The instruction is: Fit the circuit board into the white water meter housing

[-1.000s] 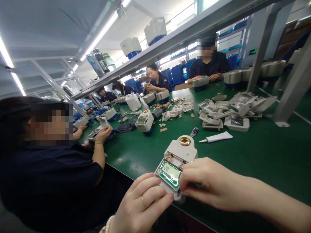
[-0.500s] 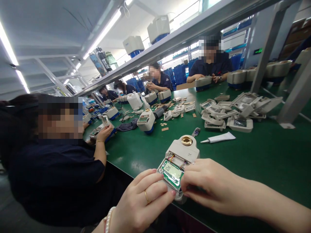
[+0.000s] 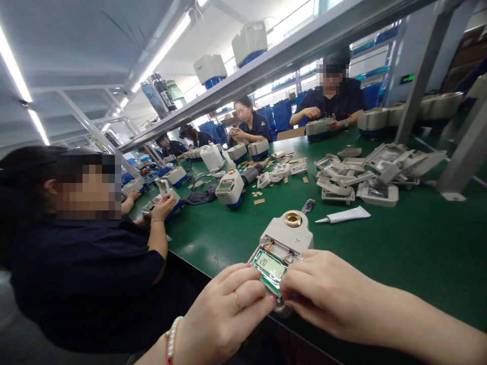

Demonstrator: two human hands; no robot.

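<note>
A green table [image 3: 426, 253] is stretching out before you, its near edge running on a slant just below your work. To the right, a heap of pale covers [image 3: 342, 178] is sprawling across it, with a white tube [image 3: 344, 215] lying just in front. Farther left, a second meter [image 3: 230, 188] is standing near a dark cloth [image 3: 200, 195], and tan scraps [image 3: 259, 201] are lying scattered nearby. Above the table, a metal shelf [image 3: 279, 76] is carrying two casings [image 3: 249, 44] and some flasks [image 3: 163, 94], while strip lights [image 3: 162, 53] are glowing overhead. A co-worker [image 3: 79, 274] is sitting at your left holding a part, and another person [image 3: 329, 104] is working across from you.

Your meter [image 3: 279, 230] is sitting at the near edge, its brass ring [image 3: 293, 219] facing up and its green board [image 3: 271, 264] showing "20" on the display. Your left hand [image 3: 228, 314] is coming in from below, fingers bent and close together, their tips meeting the board's left side and lower end. Your right hand [image 3: 327, 291] is reaching in from the right, knuckles up and fingers curling inward at the board's right side. You are hiding both grips behind your fingers, so whether either hand is pinching anything, I cannot tell.
</note>
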